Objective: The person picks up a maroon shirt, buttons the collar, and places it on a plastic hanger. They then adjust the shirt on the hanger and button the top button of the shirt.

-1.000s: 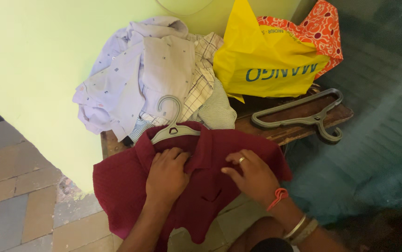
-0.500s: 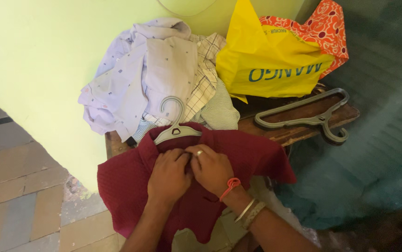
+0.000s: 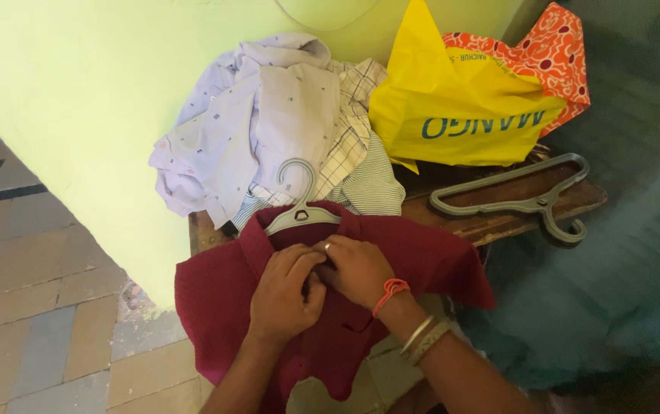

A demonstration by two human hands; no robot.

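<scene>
Pinching maroon shirt point(image 3: 391, 253) placket just below collar: your left hand point(image 3: 285, 295) and right hand point(image 3: 357, 270) touching, fingers curled narrow on fabric. Shirt on grey hanger point(image 3: 299, 207), draped over near edge of wooden bench point(image 3: 498, 222). Far: pile of pale shirts point(image 3: 268, 130), yellow bag point(image 3: 452, 107). Right: second grey hanger point(image 3: 521, 195).

A single head-worn camera looks steeply down and forward from close above the person's arms. The left hand point(image 3: 288, 295) and right hand point(image 3: 357, 270) sit low in the centre of the frame, the wooden worktop point(image 3: 498, 218) lies just beyond them, and the green wall point(image 3: 77, 92) rises further beyond.
</scene>
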